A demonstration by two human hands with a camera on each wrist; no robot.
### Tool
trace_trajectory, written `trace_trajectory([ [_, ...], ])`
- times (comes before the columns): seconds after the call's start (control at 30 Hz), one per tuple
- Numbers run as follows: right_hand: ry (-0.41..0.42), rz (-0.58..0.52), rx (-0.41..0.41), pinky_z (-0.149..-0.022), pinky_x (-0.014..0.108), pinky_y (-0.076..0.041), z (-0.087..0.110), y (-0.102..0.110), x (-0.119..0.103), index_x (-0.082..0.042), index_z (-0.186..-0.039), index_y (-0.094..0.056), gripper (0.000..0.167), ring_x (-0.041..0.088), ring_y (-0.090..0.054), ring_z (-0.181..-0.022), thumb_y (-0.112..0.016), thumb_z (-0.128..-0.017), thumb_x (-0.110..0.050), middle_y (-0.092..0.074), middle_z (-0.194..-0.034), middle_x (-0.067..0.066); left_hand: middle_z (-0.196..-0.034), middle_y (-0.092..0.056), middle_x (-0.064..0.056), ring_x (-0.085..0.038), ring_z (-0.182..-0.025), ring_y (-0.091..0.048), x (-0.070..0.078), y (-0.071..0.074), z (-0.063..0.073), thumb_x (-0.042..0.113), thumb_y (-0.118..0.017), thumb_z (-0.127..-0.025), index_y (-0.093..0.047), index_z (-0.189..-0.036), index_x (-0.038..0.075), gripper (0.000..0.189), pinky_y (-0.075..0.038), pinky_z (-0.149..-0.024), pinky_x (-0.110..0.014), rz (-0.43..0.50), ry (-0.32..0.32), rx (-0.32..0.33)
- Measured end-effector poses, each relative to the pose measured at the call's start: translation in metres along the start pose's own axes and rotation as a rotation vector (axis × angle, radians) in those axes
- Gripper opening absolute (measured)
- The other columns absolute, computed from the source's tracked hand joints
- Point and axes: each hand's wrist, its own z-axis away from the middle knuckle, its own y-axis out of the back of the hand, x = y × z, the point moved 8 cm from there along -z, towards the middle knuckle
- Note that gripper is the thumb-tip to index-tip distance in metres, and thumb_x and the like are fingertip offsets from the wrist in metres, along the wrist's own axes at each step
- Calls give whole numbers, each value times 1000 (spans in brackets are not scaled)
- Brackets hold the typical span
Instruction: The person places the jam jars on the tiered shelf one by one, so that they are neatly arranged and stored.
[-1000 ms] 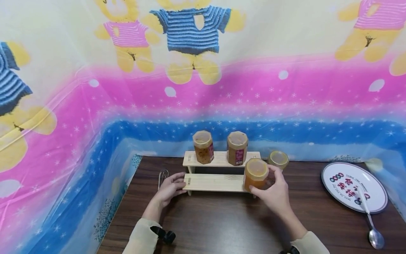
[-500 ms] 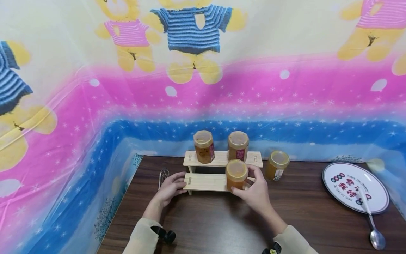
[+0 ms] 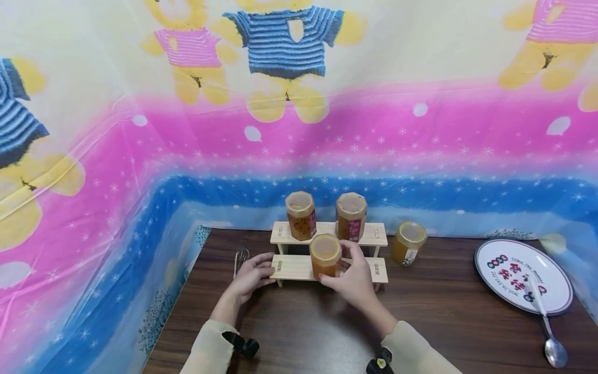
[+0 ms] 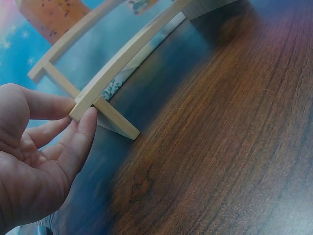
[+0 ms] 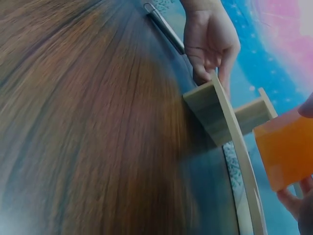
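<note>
Left hand (image 3: pixel 250 277) pinches a wooden rack (image 3: pixel 294 268) — right hand (image 3: pixel 354 279) curls round an orange jar (image 3: pixel 325 255).

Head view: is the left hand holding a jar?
No, the left hand grips the end of the lower wooden shelf, while the right hand holds the orange jar.

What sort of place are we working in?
Probably a staged tabletop set, perhaps kitchen-themed: a cartoon-print backdrop behind a wood-grain table with jars, a wooden rack and a plate.
</note>
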Motion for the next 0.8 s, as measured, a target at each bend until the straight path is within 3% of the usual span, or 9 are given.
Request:
trace_trajectory([
  [0.33, 17, -19, -9, -97, 53, -54, -13, -25, -7, -15, -131, -56, 80, 21, -59, -111, -98, -64, -16, -61, -120, 0, -130, -61, -24, -25, -103, -68, 0, -1, -2, 0, -60, -100, -42, -154, -5, 58, -60, -85, -36, 10, 5, 7],
  [0.8, -7, -22, -42, -97, 48, -56, -16, -49, -11, -15, -133, -55, 80, 21, -60, -114, -98, -65, -16, -59, -125, 0, -131, -61, -24, -24, -103, -68, 0, 0, -2, 1, -60, -101, -42, -154, -4, 56, -60, -86, -36, 4, 11, 5],
])
